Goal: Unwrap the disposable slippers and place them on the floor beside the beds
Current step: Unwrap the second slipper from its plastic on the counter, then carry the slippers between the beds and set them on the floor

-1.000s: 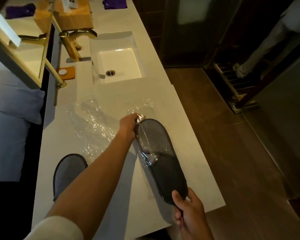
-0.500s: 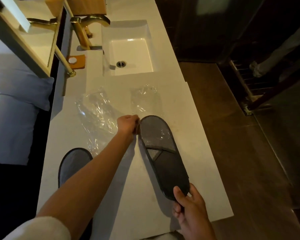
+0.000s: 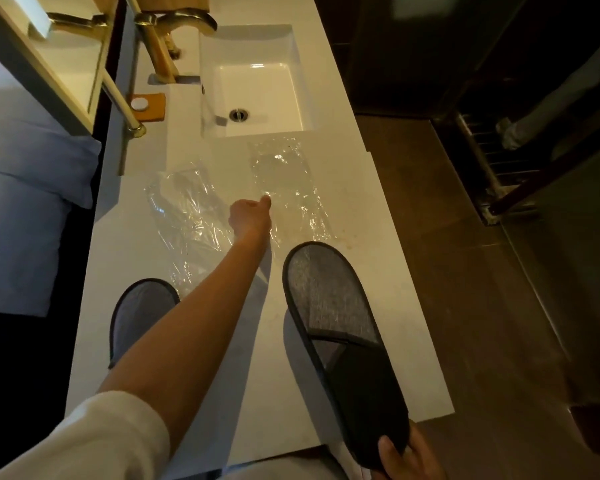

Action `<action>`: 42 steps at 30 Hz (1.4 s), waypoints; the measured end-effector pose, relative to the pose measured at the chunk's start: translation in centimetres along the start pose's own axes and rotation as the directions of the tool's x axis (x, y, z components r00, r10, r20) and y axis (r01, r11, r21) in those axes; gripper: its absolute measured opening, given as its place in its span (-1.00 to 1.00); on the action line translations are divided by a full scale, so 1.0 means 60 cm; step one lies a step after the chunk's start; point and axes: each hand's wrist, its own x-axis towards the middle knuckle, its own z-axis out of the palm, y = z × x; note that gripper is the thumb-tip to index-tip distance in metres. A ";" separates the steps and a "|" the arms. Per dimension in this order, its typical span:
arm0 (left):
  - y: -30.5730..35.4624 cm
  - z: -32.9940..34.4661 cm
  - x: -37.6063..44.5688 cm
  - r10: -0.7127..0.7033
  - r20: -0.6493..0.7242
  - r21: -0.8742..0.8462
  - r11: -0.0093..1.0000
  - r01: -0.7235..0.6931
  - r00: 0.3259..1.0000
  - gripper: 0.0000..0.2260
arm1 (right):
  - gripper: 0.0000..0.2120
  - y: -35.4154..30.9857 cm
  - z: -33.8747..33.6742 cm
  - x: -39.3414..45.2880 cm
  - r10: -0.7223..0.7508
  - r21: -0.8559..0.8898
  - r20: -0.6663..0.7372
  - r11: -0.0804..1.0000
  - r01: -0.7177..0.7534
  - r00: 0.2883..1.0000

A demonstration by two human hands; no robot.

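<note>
A grey disposable slipper (image 3: 340, 327) with a dark heel lies bare over the white counter, and my right hand (image 3: 407, 457) grips its heel at the bottom edge. My left hand (image 3: 250, 216) reaches forward and pinches a clear plastic wrapper (image 3: 288, 188) that lies stretched on the counter toward the sink. A second clear wrapper (image 3: 184, 209) lies crumpled to the left of that hand. The other grey slipper (image 3: 136, 313) rests on the counter at the left, partly hidden by my left forearm.
The white counter (image 3: 243, 393) holds a square sink (image 3: 257, 95) with a brass tap (image 3: 167, 39) and an orange coaster (image 3: 148, 105). White bedding (image 3: 25, 188) shows at the left. Brown floor (image 3: 471, 271) runs along the right, with a metal rack (image 3: 489, 157) beyond.
My left hand has pulled the clear wrapper off the slipper's toe and carried it forward toward the sink. The slipper, still held by my right hand, is drawn back toward me.
</note>
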 end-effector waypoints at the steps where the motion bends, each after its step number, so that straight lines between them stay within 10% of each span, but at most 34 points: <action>1: 0.000 -0.008 -0.013 0.039 -0.025 0.011 0.999 -0.039 0.999 -0.76 | -0.50 0.005 -0.004 0.012 0.126 0.024 0.046 0.992 -0.128 0.991; 6: -0.018 -0.073 -0.142 0.095 0.028 -0.207 0.974 -0.087 0.995 -0.79 | -0.57 -0.017 0.008 0.027 0.302 0.048 0.271 0.944 -0.327 0.914; 13: -0.099 -0.127 -0.330 -0.090 0.491 -0.404 0.858 0.318 0.867 -0.66 | -0.58 0.005 0.058 0.049 0.193 0.108 0.300 0.966 -0.234 0.934; 20: -0.113 -0.148 -0.379 -0.114 0.422 -0.351 0.894 0.278 0.899 -0.77 | -0.62 0.005 0.059 0.073 0.230 -0.363 0.456 0.930 -0.057 0.860; 29: -0.171 -0.233 -0.409 -0.145 0.445 -0.457 0.812 0.363 0.884 -0.72 | -0.87 -0.017 0.150 0.087 -0.085 -0.291 0.497 0.921 0.258 0.864; 42: -0.380 -0.657 -0.453 -0.234 0.009 -0.796 0.587 0.149 0.972 -0.77 | -0.77 0.249 0.429 -0.147 0.201 -0.534 0.759 0.736 0.417 0.619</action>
